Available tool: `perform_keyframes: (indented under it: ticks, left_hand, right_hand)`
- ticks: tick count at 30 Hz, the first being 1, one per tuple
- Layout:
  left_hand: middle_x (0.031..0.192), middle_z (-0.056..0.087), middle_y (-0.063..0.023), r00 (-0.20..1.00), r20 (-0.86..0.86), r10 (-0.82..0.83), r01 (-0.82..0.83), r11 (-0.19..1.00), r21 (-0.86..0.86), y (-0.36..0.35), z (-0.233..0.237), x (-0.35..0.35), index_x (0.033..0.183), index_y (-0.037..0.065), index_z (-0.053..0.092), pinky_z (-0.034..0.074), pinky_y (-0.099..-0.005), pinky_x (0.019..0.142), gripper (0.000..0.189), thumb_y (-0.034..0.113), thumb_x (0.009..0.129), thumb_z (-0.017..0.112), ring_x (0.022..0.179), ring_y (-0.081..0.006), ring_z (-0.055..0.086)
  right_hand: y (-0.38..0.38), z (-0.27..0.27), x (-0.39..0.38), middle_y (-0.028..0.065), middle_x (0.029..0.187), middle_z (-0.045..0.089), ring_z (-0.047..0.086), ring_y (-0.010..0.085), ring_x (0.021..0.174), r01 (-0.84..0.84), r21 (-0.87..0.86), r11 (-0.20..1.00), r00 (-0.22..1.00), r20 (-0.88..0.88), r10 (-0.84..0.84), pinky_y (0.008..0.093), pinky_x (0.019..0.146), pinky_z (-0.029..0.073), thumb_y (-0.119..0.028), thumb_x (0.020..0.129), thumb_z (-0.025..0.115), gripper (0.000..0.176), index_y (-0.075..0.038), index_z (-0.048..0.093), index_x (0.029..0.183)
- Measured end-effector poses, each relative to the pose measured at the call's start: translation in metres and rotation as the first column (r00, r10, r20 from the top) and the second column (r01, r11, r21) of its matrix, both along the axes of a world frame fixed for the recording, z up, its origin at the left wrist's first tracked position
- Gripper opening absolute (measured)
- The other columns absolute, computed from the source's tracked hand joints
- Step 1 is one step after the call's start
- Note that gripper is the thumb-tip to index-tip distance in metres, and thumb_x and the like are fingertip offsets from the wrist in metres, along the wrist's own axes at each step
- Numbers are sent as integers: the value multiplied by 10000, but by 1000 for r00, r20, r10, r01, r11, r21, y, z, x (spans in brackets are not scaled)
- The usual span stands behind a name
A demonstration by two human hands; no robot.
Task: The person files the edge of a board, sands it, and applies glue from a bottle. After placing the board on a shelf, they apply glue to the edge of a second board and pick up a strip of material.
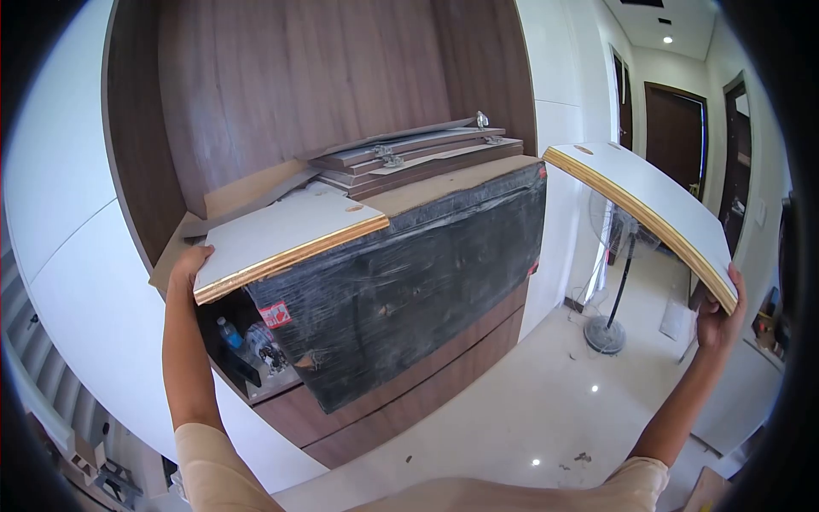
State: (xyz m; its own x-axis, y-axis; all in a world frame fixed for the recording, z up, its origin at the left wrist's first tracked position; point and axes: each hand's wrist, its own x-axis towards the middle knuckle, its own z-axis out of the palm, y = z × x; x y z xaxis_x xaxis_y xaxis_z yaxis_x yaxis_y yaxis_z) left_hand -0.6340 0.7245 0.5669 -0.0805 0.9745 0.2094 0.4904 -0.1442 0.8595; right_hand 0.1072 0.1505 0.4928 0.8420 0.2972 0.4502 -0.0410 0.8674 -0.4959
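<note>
My left hand [191,263] grips the outer edge of a white cabinet panel [286,226] with gold-edged sides. That panel lies over the left end of a big box wrapped in black plastic [409,273]. Out to the right, my right hand [719,317] is closed round the near corner of a second white panel [644,183], also gold-edged. This one is raised at a slant, its far end close to the box's right corner. Round hinge holes show near the ends of both panels. The fingers under each panel are partly hidden.
Several brown boards with metal hinges [418,154] are stacked on the box, inside a brown wood cabinet niche [299,77]. A plastic bottle [229,333] stands in the opening below. A stand fan [606,334] is on the tiled floor, behind the right panel.
</note>
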Motion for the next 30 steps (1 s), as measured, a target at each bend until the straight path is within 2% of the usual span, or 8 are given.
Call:
perform_keyframes:
  ticks: [3,10,15,20,24,26,27,30]
  left_hand:
    - [1037,700,-199,926,-369,73,-21,990,142,-7,4,6,1134,-107,634,515,-394,799,442,298,956,615,885,-262,690]
    - [806,636,-114,931,-262,254,-267,964,-12,-66,33,28,1059,-81,676,467,-344,549,400,301,955,617,605,-185,583]
    - [816,610,-29,946,-29,322,-246,775,582,-155,51,56,1177,-27,684,434,-285,631,434,347,969,612,684,-103,520]
    - [839,633,-32,993,20,-115,74,749,658,-245,-3,134,1192,-6,675,386,-228,567,538,470,942,655,666,-61,510]
    - [1018,718,-101,569,-149,-809,817,577,-16,-255,-111,229,1274,25,651,536,-307,782,426,319,966,667,912,-168,675]
    - [1163,685,-129,569,-81,-818,685,526,-504,-230,-213,272,1373,32,568,524,-299,841,500,337,982,637,1032,-186,643]
    - [1178,678,-195,412,-389,-824,690,561,-458,-202,-303,267,1403,18,524,523,-365,898,596,420,974,616,1077,-274,652]
    - [1357,562,-276,85,-485,-871,387,477,-789,-214,-445,250,1423,-2,485,433,-479,1040,685,506,968,556,1238,-429,548]
  right_hand:
    - [-1,-11,7,78,758,666,615,116,497,37,9,999,999,-10,-37,158,379,503,-207,978,586,200,-19,608,1041]
    - [-4,-44,29,92,836,697,675,151,543,10,49,999,999,-35,-8,187,373,536,-194,1007,540,170,-38,597,1041]
    - [-11,-85,38,63,925,686,690,122,655,68,-126,990,972,-213,-94,183,420,528,-220,922,665,205,-70,594,1041]
    - [32,-143,31,-8,742,635,589,73,467,161,-302,939,841,-456,-291,159,352,463,-199,892,687,147,-113,586,955]
    - [71,-238,53,-60,695,493,450,47,421,15,-583,812,750,-530,-395,161,343,333,-231,809,697,199,-179,527,897]
    - [85,-311,65,-55,615,448,399,76,387,-94,-684,723,765,-514,-387,205,336,300,-260,803,689,222,-180,482,818]
    - [90,-345,66,-51,553,400,354,91,353,-138,-701,700,753,-533,-385,225,327,285,-240,822,661,236,-183,454,724]
    - [94,-478,69,-15,515,359,356,130,385,-134,-571,810,617,-687,-383,253,332,288,-174,846,546,284,-182,386,612]
